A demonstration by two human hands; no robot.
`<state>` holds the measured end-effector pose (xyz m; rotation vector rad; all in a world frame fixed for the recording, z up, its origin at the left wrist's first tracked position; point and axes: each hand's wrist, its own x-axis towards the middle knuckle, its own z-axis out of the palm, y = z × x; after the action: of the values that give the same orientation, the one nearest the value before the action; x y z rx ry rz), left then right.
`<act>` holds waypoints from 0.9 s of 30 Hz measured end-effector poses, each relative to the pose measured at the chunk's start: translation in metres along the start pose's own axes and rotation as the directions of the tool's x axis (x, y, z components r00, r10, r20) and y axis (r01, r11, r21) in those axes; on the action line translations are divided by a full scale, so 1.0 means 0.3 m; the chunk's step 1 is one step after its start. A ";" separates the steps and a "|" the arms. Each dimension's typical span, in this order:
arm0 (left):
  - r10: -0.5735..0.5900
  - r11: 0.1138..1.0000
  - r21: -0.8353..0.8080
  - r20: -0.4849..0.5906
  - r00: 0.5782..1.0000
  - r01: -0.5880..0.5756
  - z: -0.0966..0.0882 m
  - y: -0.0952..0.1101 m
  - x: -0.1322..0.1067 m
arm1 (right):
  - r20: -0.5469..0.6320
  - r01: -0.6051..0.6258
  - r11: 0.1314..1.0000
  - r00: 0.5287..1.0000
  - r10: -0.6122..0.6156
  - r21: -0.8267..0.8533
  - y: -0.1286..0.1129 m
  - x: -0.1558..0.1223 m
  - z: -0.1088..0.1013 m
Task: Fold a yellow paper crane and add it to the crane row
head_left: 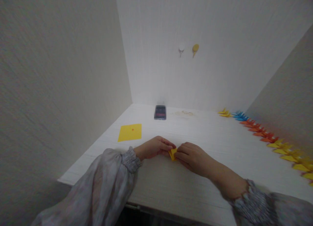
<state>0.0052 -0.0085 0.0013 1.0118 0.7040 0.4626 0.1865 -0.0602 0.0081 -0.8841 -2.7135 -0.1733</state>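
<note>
At the near edge of the table (156, 187), two loose grey sleeves (110, 177) come in from below, one from each side. Just past them the left hand (155, 147) and the right hand (192, 156) meet fingertip to fingertip in the middle of the white top. Between them sits a small yellow fold (173, 153) of paper, resting on or just above the table; which of the two cannot be told. Each hand pinches it, fingers drawn together on its own side, so only a narrow wedge of yellow shows between the fingertips. Both hands lie low, knuckles up.

Behind the left hand and a little to its left, well apart from it, a flat yellow sheet (130, 132) lies on the table with a small red dot near its middle. Along the right side a row of folded paper shapes runs away from the viewer: yellow shapes (293, 156) nearest, then orange shapes (259, 132), then blue shapes (239, 115), and a last yellow pair (225, 113) at the far end.

Near the back edge stands a dark box (160, 112), too blurred to read. On the back wall above hang a white peg (181, 49) and a yellow peg (195, 48), side by side
</note>
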 end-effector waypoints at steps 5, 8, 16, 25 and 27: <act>0.037 0.999 0.021 0.018 0.999 -0.038 0.001 0.005 -0.001 | -0.049 -0.048 0.999 0.998 0.048 0.003 -0.002 -0.008 0.012; 0.067 0.992 0.104 0.040 0.997 -0.071 0.004 0.009 -0.003 | -0.080 -0.071 0.997 0.994 0.071 0.011 -0.001 -0.012 0.016; 0.111 0.980 0.163 0.016 0.994 -0.112 0.018 0.004 -0.002 | -0.219 -0.099 0.992 0.969 0.113 0.076 -0.003 -0.011 0.028; 0.173 0.976 0.112 0.116 0.978 -0.186 0.019 0.009 -0.004 | -0.331 -0.162 0.960 0.914 0.234 0.229 -0.001 -0.012 0.039; 0.186 0.973 0.113 0.121 0.975 -0.200 0.019 0.009 -0.003 | -0.365 -0.155 0.953 0.898 0.246 0.261 0.000 -0.012 0.040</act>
<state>0.0085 -0.0114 0.0062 1.2210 0.5430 0.5329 0.1864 -0.0598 -0.0043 -0.9402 -2.1998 0.0035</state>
